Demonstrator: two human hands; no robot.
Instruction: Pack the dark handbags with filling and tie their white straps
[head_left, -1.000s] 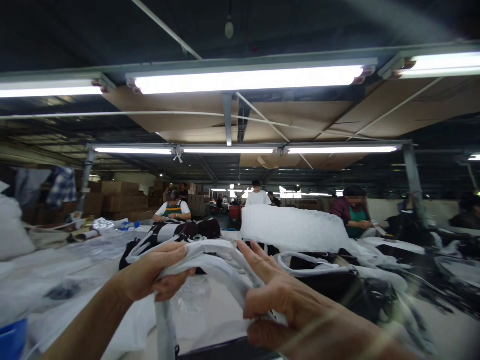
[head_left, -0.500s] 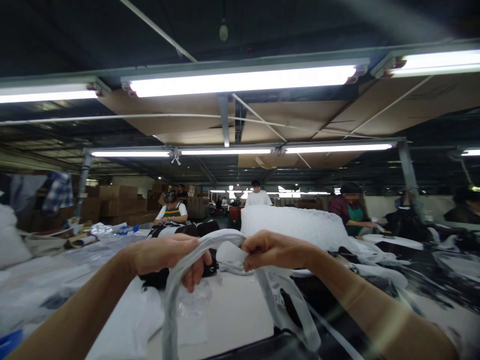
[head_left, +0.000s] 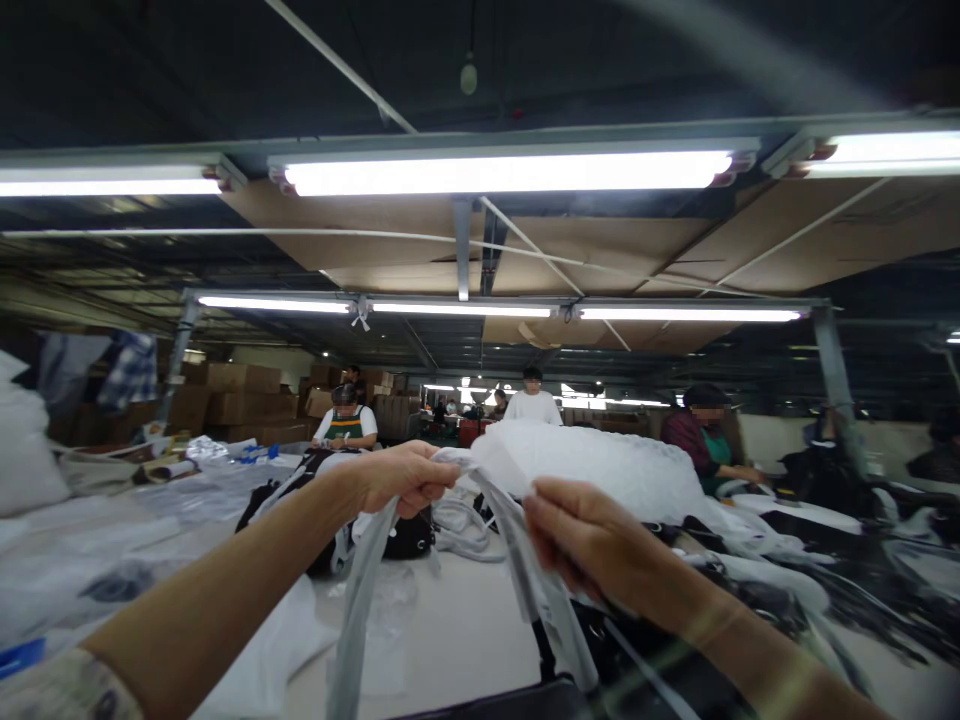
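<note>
"What sits at the centre?"

"A pale, sleeve-like strap (head_left: 358,610), raised in an arch over the black piece (head_left: 517,702) at the near edge. Let that black piece be our landmark."

"Which way does the strap point?"

"Its crest points up and away from the wearer. The left leg is long and nearly straight, slanting upward and rightward from beside the left end of the black piece. The right leg slants the opposite way, coming down toward that piece's right end."

"And the hands?"

"The left hand (head_left: 405,480) is high above the black piece, pinching the strap's crest between thumb and curled fingers. The right hand (head_left: 581,540) is above the piece's right end, at the strap's right leg, fingers bent; whether it grips anything, I cannot tell."

"Farther out?"

"The light tabletop (head_left: 465,620) stretches beyond the black piece, clear plastic (head_left: 390,600) lying on it. A dark item (head_left: 412,538) lies farther beyond, leftward; a bulky white bundle (head_left: 600,468) lies beyond and rightward."

"Any people?"

"Well beyond the black piece, a person in white (head_left: 532,407) is behind the bundle, and a person in a green apron (head_left: 346,428) is off leftward."
</note>
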